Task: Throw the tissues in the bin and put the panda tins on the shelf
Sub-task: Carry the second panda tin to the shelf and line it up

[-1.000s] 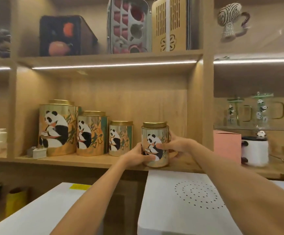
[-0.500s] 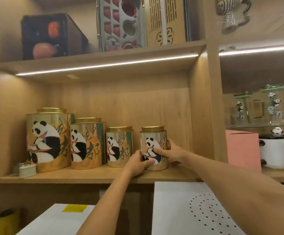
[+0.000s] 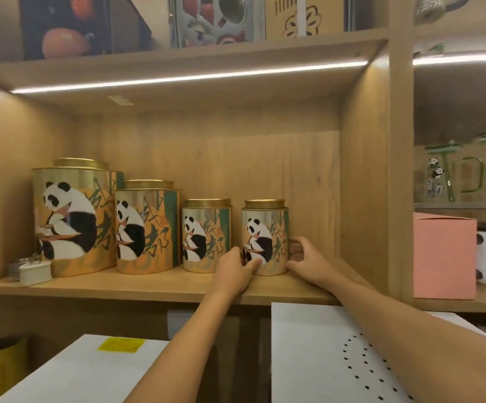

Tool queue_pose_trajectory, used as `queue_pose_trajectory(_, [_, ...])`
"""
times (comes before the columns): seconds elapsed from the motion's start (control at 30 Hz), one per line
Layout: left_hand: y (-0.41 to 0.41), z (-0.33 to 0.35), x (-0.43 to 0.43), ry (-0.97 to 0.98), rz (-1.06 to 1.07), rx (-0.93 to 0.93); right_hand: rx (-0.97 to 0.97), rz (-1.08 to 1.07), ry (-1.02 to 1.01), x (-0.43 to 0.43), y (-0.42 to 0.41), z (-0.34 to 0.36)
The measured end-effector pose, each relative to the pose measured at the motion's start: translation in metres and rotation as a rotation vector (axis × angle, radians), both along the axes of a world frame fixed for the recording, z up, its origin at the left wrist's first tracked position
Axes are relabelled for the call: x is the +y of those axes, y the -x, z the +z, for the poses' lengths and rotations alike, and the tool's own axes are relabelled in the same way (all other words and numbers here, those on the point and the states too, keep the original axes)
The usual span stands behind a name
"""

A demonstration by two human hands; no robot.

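Both hands cup the smallest panda tin upright on the shelf, lidded, contents unseen; left hand and right hand flank it; three larger tins stand left of the grip.

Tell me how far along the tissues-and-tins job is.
Done: three panda tins stand in a row on the shelf. In hand: the fourth tin stands upright beside them, left hand and right hand at its sides. Left: letting go. No tissues or bin are in view, so that part is unknown.
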State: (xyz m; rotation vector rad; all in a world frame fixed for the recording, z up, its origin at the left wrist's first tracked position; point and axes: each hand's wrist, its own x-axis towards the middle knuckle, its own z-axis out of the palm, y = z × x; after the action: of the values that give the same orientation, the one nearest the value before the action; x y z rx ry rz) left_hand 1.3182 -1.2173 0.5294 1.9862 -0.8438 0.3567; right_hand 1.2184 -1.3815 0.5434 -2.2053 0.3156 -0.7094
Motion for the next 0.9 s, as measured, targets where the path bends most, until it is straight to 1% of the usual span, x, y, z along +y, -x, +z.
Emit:
queue_pose_trajectory(0.1, [-0.002, -0.002, -0.002, 0.031, 0.019, 0.006, 0.062, 0.052, 0.016, -0.003, -0.003, -0.001])
queue_pose_trajectory(0.2, [-0.003, -0.001, -0.001, 0.050, 0.005, 0.048, 0.075, 0.066, -0.006, -0.004, -0.006, -0.002])
queue_pose_trajectory(0.3, [-0.007, 0.000, -0.002, 0.007, 0.022, 0.068, 0.081, 0.049, -0.007, -0.006, -0.010, -0.003])
queue_pose_trajectory(0.43, [-0.011, -0.001, -0.009, -0.108, 0.090, 0.009, 0.102, 0.036, 0.026, -0.005, -0.014, -0.002])
queue_pose_trajectory(0.63, [-0.010, -0.004, -0.010, -0.101, 0.122, -0.047, 0.063, -0.099, 0.087, -0.009, -0.017, -0.003])
queue_pose_trajectory(0.77, [-0.014, -0.005, -0.013, -0.098, 0.149, -0.069, 0.101, -0.055, 0.126, -0.008, -0.014, -0.003])
queue_pose_trajectory(0.9, [-0.017, -0.006, -0.015, -0.107, 0.165, -0.079, 0.124, -0.019, 0.107, -0.008, -0.014, -0.004])
